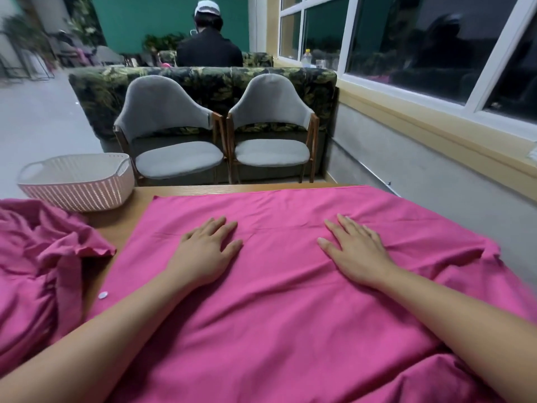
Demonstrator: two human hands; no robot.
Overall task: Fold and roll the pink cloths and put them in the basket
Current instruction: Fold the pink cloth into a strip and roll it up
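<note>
The spread pink cloth (290, 309) lies under your left hand (207, 251) and right hand (359, 253). It seems soft, light and limp, so take it at the far corners. The crumpled cloth (37, 257) sits left of your left hand, the basket (75, 186) beyond it. Both hands lie flat, gripping nothing.

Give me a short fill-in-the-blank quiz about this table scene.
The white slatted plastic basket stands at the far ____ corner of the wooden table.
Beyond it stand ____ grey padded chairs.
The crumpled pink cloth lies ____ of the spread pink cloth, where the left hand and right hand rest flat.
Missing: left; two; left
</note>
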